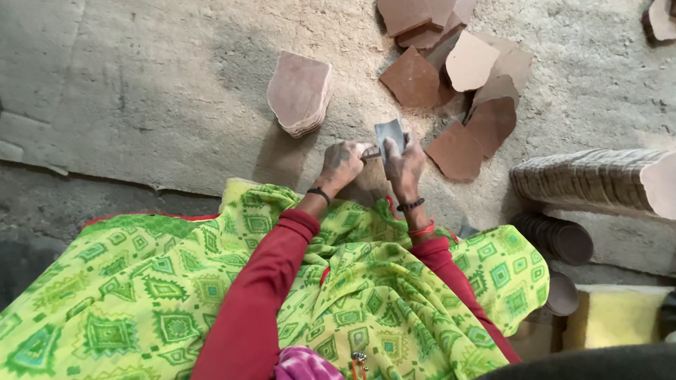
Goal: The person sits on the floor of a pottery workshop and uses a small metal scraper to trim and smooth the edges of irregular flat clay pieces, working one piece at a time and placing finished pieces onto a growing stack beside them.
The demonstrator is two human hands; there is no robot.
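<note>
**Both hands on a small grey piece above the lap**

Nearest the camera lies a bright green patterned cloth (169,293) draped over the person's lap, with red sleeves (260,305) running forward from it. A pink-and-white bit of fabric (307,371) shows at the bottom edge.

Just past the cloth, the two hands meet over the dusty floor (139,84). The right hand (403,165) is closed around a small grey flat piece (390,134), which stands upright between its fingers, and wears dark and red bands at the wrist. The left hand (342,166), with a dark band at the wrist, is curled around a short thin tool (370,153) whose tip touches the grey piece. What kind of tool it is cannot be told.

To the right of the hands, a long row of thin pieces (585,180) lies packed on edge, with a stack of dark round discs (561,238) nearer the person beside it.

Beyond the hands, a neat stack of brown flat pieces (299,92) sits on the floor a little to the left. Farther right, loose brown flat pieces (454,73) of irregular shape lie spread and overlapping, reaching towards the far edge of the floor. A few more pieces (661,17) lie at the far right corner.
</note>
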